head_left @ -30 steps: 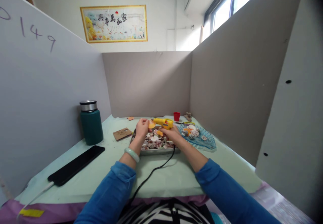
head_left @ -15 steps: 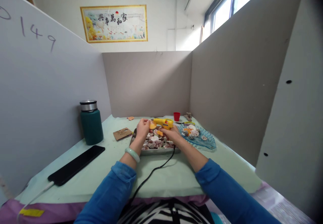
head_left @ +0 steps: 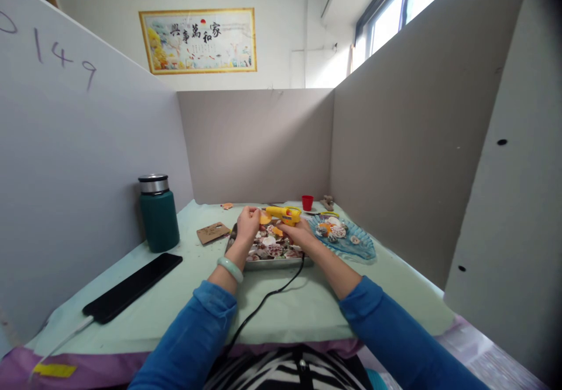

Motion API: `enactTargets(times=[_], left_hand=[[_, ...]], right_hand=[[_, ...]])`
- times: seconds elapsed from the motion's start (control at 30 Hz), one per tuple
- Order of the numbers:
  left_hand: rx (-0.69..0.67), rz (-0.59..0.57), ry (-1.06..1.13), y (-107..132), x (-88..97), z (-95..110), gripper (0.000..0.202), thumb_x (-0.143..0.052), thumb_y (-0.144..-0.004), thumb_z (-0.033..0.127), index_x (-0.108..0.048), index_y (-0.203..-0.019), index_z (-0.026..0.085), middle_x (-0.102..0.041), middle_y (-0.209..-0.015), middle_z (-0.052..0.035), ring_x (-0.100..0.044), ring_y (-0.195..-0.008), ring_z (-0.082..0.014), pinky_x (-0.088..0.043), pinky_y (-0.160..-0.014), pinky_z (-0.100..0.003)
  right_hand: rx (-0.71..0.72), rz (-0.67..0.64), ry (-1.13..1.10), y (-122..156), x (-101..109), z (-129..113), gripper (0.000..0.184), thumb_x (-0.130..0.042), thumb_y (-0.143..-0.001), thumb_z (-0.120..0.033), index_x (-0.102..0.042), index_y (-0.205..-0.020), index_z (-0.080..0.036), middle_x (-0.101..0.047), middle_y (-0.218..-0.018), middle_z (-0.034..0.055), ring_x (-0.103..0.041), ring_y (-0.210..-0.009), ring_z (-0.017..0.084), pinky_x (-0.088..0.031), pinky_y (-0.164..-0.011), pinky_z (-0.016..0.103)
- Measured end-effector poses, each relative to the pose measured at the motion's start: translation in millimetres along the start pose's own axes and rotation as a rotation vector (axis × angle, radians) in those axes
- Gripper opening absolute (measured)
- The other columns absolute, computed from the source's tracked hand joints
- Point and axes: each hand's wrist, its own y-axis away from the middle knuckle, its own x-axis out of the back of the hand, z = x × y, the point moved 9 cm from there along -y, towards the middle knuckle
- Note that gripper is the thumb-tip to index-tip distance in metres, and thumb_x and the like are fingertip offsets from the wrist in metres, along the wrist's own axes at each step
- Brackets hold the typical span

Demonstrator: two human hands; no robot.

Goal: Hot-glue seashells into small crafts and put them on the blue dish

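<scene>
My left hand is closed on a small orange shell, held above a metal tray filled with several shells. My right hand grips a yellow glue gun, whose nozzle points left at the orange shell. The gun's black cord runs from the tray toward my body. A green bangle sits on my left wrist.
A blue shell-shaped dish with shells lies right of the tray. A green flask, a black phone, a brown card and a red cup stand on the table. Grey partition walls enclose three sides.
</scene>
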Motion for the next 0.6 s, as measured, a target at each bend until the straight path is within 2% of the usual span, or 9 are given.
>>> enactTargets(times=[0.1,0.23,0.43,0.6], left_hand=[[-0.008,-0.003,0.001,-0.2,-0.5,0.2,0.015,-0.047,-0.081,0.029,-0.052,-0.088,0.017,-0.063,-0.068,-0.0021,-0.055,-0.040,-0.0121,-0.043,-0.042,-0.023],[-0.010,0.009,0.014,-0.6,0.5,0.2,0.012,-0.046,-0.081,0.026,-0.051,-0.086,0.016,-0.062,-0.068,-0.0020,-0.055,-0.039,-0.0117,-0.042,-0.042,-0.023],[-0.005,0.016,0.007,-3.2,1.3,-4.1,0.017,-0.047,-0.081,0.029,-0.053,-0.091,0.016,-0.063,-0.069,-0.0030,-0.055,-0.040,-0.0124,-0.043,-0.043,-0.024],[0.103,0.075,0.051,-4.2,8.9,-11.0,0.018,-0.048,-0.081,0.027,-0.053,-0.093,0.015,-0.064,-0.072,-0.0034,-0.055,-0.040,-0.0111,-0.043,-0.043,-0.022]], right_hand=[[-0.025,0.022,0.003,0.6,2.5,1.2,0.023,-0.060,-0.069,-0.038,-0.062,-0.066,-0.016,-0.054,-0.047,-0.0027,-0.046,-0.039,0.009,-0.034,-0.039,0.019],[0.008,-0.012,0.009,0.7,-0.1,-1.3,0.023,-0.059,-0.070,-0.039,-0.062,-0.067,-0.016,-0.054,-0.048,-0.0028,-0.046,-0.041,0.008,-0.034,-0.040,0.019],[-0.007,0.016,0.020,-1.8,0.8,4.0,0.023,-0.060,-0.069,-0.039,-0.064,-0.069,-0.016,-0.055,-0.049,-0.0023,-0.048,-0.041,0.010,-0.034,-0.041,0.020],[-0.002,0.011,0.059,-1.3,2.3,3.7,0.026,-0.059,-0.070,-0.042,-0.066,-0.075,-0.017,-0.055,-0.050,-0.0024,-0.049,-0.044,0.011,-0.034,-0.043,0.021]])
